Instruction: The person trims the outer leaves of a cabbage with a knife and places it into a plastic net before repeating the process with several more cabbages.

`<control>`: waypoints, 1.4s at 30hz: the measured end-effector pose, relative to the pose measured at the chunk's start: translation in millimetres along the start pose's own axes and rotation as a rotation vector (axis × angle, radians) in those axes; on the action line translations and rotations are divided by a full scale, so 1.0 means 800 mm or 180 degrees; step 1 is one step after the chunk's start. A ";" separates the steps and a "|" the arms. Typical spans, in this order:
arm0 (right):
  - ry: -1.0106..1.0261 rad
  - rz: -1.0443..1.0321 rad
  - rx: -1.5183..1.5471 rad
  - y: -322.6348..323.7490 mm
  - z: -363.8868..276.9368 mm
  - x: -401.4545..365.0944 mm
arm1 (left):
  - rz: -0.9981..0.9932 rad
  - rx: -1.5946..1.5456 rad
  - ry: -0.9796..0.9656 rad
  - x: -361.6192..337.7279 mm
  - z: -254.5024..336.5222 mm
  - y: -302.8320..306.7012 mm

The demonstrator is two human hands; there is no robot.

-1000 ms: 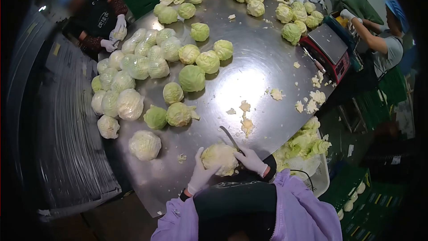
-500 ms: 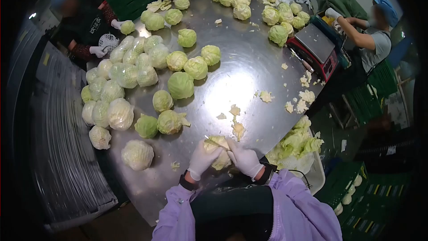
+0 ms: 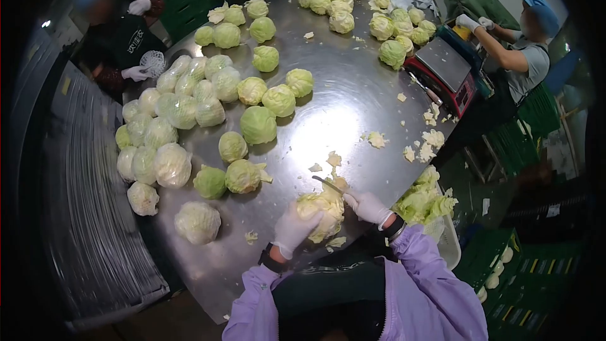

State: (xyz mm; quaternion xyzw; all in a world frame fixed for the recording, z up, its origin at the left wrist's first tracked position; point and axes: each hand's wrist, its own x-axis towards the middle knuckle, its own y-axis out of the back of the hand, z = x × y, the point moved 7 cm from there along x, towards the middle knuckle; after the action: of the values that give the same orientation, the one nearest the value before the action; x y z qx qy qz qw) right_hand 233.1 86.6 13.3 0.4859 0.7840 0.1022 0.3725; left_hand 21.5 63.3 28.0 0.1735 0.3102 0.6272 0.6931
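Note:
My gloved left hand is wrapped round the left side of a pale, trimmed cabbage near the table's front edge. In my gloved right hand is a small knife, its blade pointing left above the cabbage's far side. Loose leaf scraps lie just beyond the cabbage, and another leaf piece is close to its near side.
Several unwrapped cabbages and wrapped cabbages cover the left of the metal table. A basket of leaves stands at right. A red scale sits at the far right. Three co-workers stand around the table.
My right hand and the knife have moved right, off the cabbage, which now shows more of its pale side. The left co-worker's hand has left a cabbage and lifted.

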 end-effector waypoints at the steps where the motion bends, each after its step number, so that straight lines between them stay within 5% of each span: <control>1: -0.0003 0.0016 0.0006 0.003 -0.001 0.000 | 0.0086 0.0105 -0.0070 -0.001 0.002 0.001; 4: -0.0056 0.0010 0.0273 -0.009 0.001 0.000 | 0.0097 -0.0150 -0.0084 -0.007 0.004 0.003; 6: 0.1023 0.0951 -0.0742 -0.015 -0.027 0.001 | -0.0048 -0.0095 -0.0049 -0.012 0.012 0.006; 8: 0.0959 0.1010 -0.0623 -0.025 -0.027 0.009 | -0.0195 -0.0036 0.0024 -0.016 0.001 0.004; 10: 0.0468 0.0820 -0.0300 -0.035 -0.001 0.035 | -0.0221 -0.1264 -0.0399 -0.015 -0.023 0.000; 12: 0.0760 0.1019 -0.0166 -0.039 0.018 0.051 | -0.0346 -0.1579 -0.0170 -0.009 -0.051 -0.008; 15: -0.0360 0.0173 0.1157 -0.039 0.054 0.064 | -0.0566 -0.2116 0.0057 0.002 -0.071 -0.013; 22: -0.0399 0.0452 0.1086 -0.034 0.062 0.051 | -0.0288 -0.2864 -0.0155 -0.021 -0.078 -0.015; 23: -0.0391 0.0466 0.1096 -0.038 0.060 0.051 | -0.0296 -0.2853 -0.0169 -0.027 -0.077 -0.013; 25: 0.1022 0.0972 0.0227 -0.027 -0.009 0.035 | -0.0339 -0.2843 -0.0130 -0.043 -0.063 0.000; 26: 0.1023 0.0982 0.0241 -0.024 -0.037 0.021 | -0.0347 -0.2828 -0.0134 -0.046 -0.054 0.010; 28: 0.1206 0.0676 -0.0599 -0.031 -0.098 -0.010 | 0.0034 0.0543 -0.1469 -0.059 0.003 0.039; 29: 0.1204 0.0634 -0.0580 -0.036 -0.101 -0.008 | -0.0351 0.1190 -0.1245 -0.062 0.021 0.032; 38: 0.0400 0.0806 -0.0865 -0.012 0.018 0.094 | -0.0184 0.0352 -0.1348 -0.056 -0.021 0.044; 40: 0.0176 0.1078 0.0384 0.013 -0.015 0.047 | -0.0180 0.0301 -0.1210 -0.062 -0.028 0.043; 41: 0.0202 0.0849 0.0622 0.004 -0.022 0.039 | -0.0034 0.0223 -0.1247 -0.064 -0.026 0.045; 42: 0.1002 0.0823 0.0381 -0.006 -0.057 0.014 | 0.0095 0.0154 -0.1298 -0.066 -0.025 0.048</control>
State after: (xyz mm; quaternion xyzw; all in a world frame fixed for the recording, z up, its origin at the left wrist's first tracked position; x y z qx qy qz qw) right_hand 195.7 102.8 37.4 0.5817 0.7684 0.1771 0.1997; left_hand -21.7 14.5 48.4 0.3181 0.1759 0.5816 0.7278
